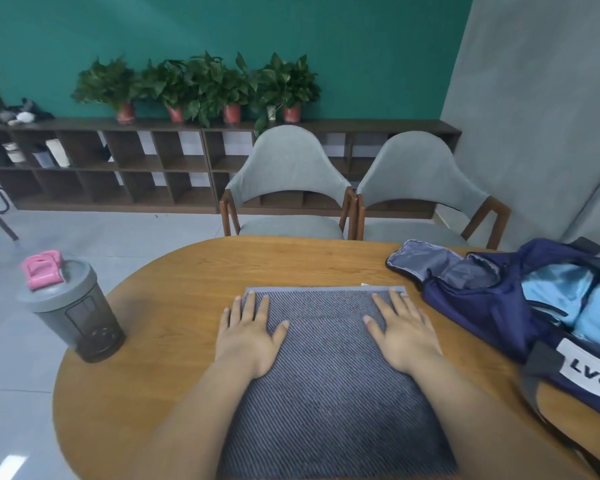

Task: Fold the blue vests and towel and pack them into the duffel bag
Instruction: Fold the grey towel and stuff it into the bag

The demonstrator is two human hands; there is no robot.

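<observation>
Now both hands, left hand (248, 336) and right hand (403, 332), flat on towel (329, 382).

Teal wall (222, 29) behind, grey wall (534, 98) at right. Low dark wood cubby shelf (118, 168) runs along teal wall; four potted plants (201, 84) in red pots on top, small clutter at left end. Pale grey tiled floor (84, 230). Two grey upholstered chairs (288, 178) with wooden frames side by side at far edge of rounded wooden tabletop (153, 393).
</observation>
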